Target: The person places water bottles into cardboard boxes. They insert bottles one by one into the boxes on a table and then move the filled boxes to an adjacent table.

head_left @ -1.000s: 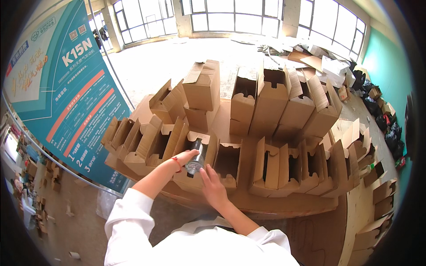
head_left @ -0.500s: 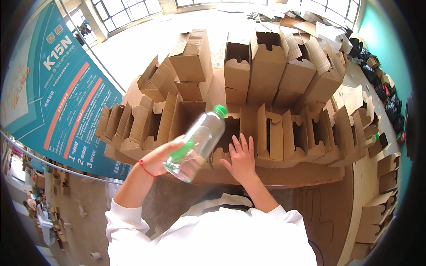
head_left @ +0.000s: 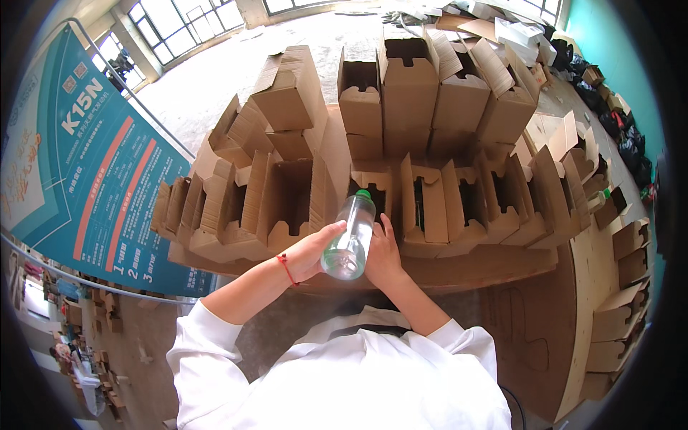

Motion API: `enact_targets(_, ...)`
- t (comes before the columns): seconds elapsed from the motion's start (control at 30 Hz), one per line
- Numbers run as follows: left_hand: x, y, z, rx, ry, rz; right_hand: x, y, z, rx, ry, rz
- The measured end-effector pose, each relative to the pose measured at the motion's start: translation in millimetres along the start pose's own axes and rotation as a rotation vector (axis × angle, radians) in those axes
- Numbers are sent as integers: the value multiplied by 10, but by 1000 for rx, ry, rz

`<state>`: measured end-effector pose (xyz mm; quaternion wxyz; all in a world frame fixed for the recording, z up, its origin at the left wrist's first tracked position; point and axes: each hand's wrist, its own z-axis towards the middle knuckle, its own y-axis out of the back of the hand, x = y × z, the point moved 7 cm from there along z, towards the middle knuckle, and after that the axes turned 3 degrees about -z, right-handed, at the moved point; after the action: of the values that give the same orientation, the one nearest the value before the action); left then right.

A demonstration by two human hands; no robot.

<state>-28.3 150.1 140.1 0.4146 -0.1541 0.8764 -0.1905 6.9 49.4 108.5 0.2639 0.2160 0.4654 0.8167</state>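
With both forearms in white sleeves coming up from the near edge, left hand is wrapped around a clear plastic bottle with a green cap, base toward the camera, cap pointing far. Right hand lies flat against the bottle's right side, fingers extended. Bottle sits just above the near edge of the wooden table. Cap is at the mouth of an open cardboard box. Further rows of open cardboard boxes behind. Blue banner far left.
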Motion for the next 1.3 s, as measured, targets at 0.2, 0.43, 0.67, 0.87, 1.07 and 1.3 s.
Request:
enact_targets(0.2,-95,89,-50,-11,-76,265,87,266,-114,-74,110,177)
enact_targets(0.43,-161,178,23,-271,231,837,229,373,-234,-102,193,244)
enact_targets(0.67,-193,-124,408,-315,81,850,138,378,-342,-216,86,289)
enact_targets(0.87,51,86,986,-430,92,1153,92,306,-484,-86,93,310)
enact_targets(1.07,633,199,1392,-504,170,1258,-3,329,-498,-134,78,288)
enact_targets(1.3,618,288,1380,-372,20,1075,-18,306,-558,-126,124,317)
